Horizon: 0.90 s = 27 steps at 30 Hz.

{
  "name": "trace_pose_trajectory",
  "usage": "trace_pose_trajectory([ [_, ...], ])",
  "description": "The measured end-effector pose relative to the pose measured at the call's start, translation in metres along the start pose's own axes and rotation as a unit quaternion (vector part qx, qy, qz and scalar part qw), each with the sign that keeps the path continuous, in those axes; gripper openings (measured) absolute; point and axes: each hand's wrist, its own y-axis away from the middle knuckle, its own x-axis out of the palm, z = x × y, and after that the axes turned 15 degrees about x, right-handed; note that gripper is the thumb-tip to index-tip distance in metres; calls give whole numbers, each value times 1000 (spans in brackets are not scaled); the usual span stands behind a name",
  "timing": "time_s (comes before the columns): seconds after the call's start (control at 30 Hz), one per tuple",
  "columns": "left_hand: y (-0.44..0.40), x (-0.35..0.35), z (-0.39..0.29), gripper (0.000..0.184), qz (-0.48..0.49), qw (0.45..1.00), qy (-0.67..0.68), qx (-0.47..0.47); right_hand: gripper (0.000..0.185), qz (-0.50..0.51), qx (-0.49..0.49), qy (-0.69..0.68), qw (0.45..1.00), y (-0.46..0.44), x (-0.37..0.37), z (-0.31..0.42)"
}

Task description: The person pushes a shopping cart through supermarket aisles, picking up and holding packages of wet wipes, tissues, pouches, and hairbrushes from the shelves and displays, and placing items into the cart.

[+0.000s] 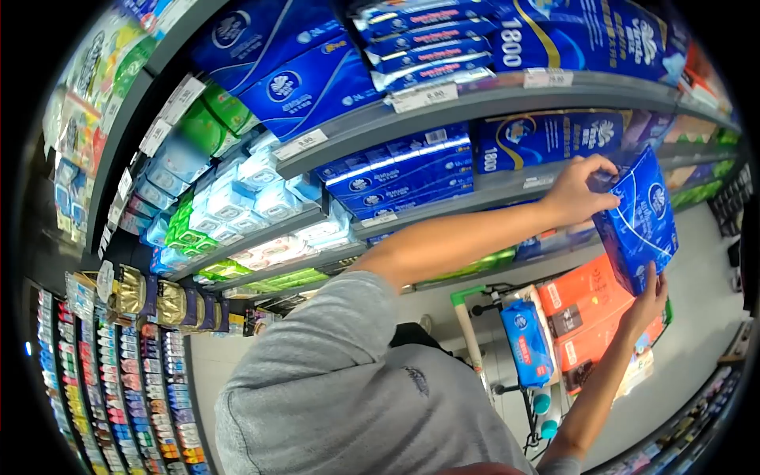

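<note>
In the head view, we hold the blue Vinda tissue pack (651,210) over the shopping cart (469,328), our left hand (582,190) gripping its upper end, our right hand (645,305) gripping its lower end. Orange cartons (582,297) and a blue wipes pack (526,344) lie in the cart; stocked shelves (348,119) stand beside it.

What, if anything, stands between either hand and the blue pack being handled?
Nothing visible: the left hand touches the blue pack near its upper end, and the right hand touches its lower end.
</note>
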Motion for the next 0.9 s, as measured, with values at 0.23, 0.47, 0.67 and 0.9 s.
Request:
trace_pose_trajectory([
  [0.23,-10,-118,-116,60,-39,966,-139,215,44,108,-149,-130,974,59,102,88],
  [0.47,22,-222,-170,66,-58,908,-269,317,43,215,-280,-225,908,131,179,144],
  [0.67,63,-301,-182,79,-94,892,-316,308,47,289,-355,-212,864,187,237,161],
  [0.9,118,-381,-185,80,-42,855,-491,159,57,382,-370,-175,829,228,295,151],
])
